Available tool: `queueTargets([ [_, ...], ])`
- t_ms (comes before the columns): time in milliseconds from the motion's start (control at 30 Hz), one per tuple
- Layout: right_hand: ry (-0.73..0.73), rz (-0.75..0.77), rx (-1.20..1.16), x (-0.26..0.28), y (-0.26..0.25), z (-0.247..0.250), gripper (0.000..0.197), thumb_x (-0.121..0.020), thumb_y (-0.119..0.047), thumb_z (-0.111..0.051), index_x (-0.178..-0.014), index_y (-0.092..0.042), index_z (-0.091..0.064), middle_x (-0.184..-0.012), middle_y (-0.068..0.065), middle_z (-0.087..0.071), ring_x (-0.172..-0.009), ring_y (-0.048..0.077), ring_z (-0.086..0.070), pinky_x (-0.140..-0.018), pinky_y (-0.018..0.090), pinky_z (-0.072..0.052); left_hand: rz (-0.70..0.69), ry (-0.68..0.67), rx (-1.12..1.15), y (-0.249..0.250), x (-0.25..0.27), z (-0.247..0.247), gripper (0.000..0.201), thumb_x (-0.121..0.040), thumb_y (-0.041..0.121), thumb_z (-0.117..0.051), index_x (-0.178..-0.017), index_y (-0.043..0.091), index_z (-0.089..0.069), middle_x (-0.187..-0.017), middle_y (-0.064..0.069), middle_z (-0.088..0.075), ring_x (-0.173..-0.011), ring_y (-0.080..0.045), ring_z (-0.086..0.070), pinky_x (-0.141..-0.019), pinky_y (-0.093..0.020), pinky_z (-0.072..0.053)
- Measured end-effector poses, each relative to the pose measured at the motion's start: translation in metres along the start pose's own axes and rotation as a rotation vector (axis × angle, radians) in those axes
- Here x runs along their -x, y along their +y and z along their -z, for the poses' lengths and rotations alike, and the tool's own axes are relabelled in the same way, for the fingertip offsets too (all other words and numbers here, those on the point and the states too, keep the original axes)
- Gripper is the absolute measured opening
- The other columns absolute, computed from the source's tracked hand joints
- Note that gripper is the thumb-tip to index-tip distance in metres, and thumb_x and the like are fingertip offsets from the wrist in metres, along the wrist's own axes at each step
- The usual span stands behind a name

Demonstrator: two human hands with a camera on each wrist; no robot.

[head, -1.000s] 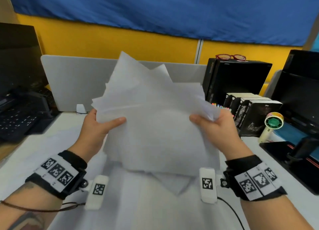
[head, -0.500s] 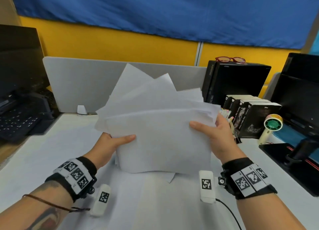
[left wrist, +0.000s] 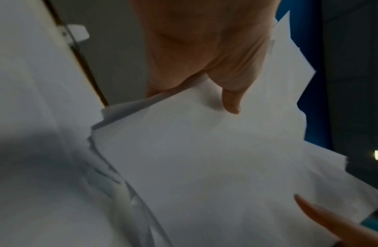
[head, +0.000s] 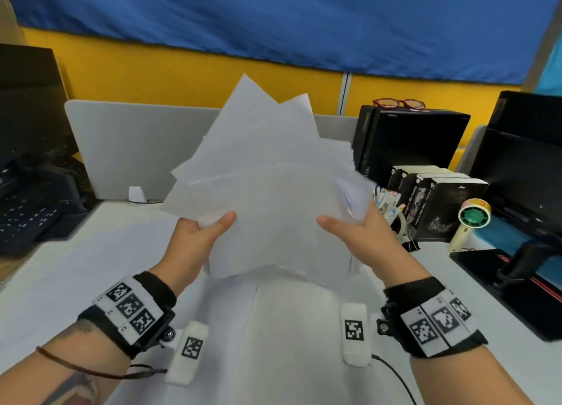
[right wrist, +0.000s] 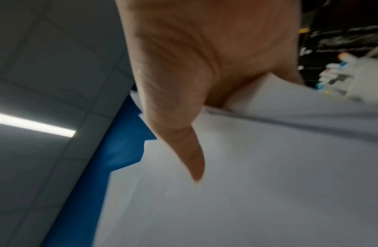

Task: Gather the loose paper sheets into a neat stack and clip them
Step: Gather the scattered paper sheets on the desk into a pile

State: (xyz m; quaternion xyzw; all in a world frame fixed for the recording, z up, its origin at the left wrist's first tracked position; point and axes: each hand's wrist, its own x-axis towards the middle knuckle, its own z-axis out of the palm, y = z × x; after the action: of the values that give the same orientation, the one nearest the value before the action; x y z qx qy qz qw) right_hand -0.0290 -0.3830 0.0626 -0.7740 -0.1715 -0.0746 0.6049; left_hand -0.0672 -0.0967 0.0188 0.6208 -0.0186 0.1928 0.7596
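Note:
An uneven bundle of white paper sheets (head: pixel 267 198) stands nearly upright above the white desk, corners fanning out at the top. My left hand (head: pixel 197 240) grips its left edge, thumb on the front face and fingers hidden behind. My right hand (head: pixel 362 237) grips the right edge the same way. In the left wrist view the left thumb (left wrist: pixel 230 93) presses the sheets (left wrist: pixel 205 158), whose edges are staggered. In the right wrist view the right thumb (right wrist: pixel 190 150) lies across the paper (right wrist: pixel 258 183). A black binder clip (head: pixel 410 245) sits on the desk just right of my right hand.
More white sheets (head: pixel 289 328) lie on the desk (head: pixel 60 283) under the bundle. To the right stand a pen cup (head: pixel 387 204), black boxes (head: pixel 438 207), a small hand fan (head: pixel 471 222) and a monitor (head: pixel 529 149). A grey divider (head: pixel 127 149) is behind, a keyboard (head: pixel 27 219) at left.
The bundle dropped toward the desk half a second ago and is now raised again. My left hand has moved up along the left edge; both hands keep their grip.

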Motion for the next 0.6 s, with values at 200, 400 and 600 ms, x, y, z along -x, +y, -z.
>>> queueTargets([
  [200,-0.07,-0.159,-0.156,0.008,0.046,0.02,0.053,-0.079,-0.015,-0.084,-0.127,-0.021,-0.063,-0.118,-0.001,-0.073,-0.111,0.02,-0.069,-0.091,0.032,-0.057,0.015,-0.114,-0.092,-0.004,0.0,0.026,0.067,-0.056,0.033,-0.1,-0.115,0.011,-0.077,-0.118,-0.011,-0.078,-0.112,-0.027,-0.074,-0.099,-0.04,-0.059],
  [400,-0.223,-0.333,-0.028,0.014,0.082,0.007,0.062,-0.063,-0.029,-0.095,-0.118,-0.019,-0.068,-0.114,0.0,-0.076,-0.102,0.013,-0.073,-0.093,0.033,-0.056,0.001,-0.202,-0.13,0.009,-0.013,0.027,0.066,-0.061,0.025,-0.092,-0.123,0.01,-0.073,-0.123,-0.01,-0.076,-0.117,-0.027,-0.072,-0.104,-0.045,-0.053],
  [600,0.103,-0.043,-0.116,0.0,0.034,-0.001,0.026,-0.081,-0.007,-0.08,-0.102,-0.02,-0.073,-0.093,-0.006,-0.079,-0.087,0.015,-0.076,-0.073,0.029,-0.062,-0.069,0.052,-0.015,0.012,-0.011,0.013,0.03,-0.084,0.006,-0.079,-0.111,0.018,-0.074,-0.113,-0.002,-0.08,-0.108,-0.022,-0.075,-0.096,-0.04,-0.058],
])
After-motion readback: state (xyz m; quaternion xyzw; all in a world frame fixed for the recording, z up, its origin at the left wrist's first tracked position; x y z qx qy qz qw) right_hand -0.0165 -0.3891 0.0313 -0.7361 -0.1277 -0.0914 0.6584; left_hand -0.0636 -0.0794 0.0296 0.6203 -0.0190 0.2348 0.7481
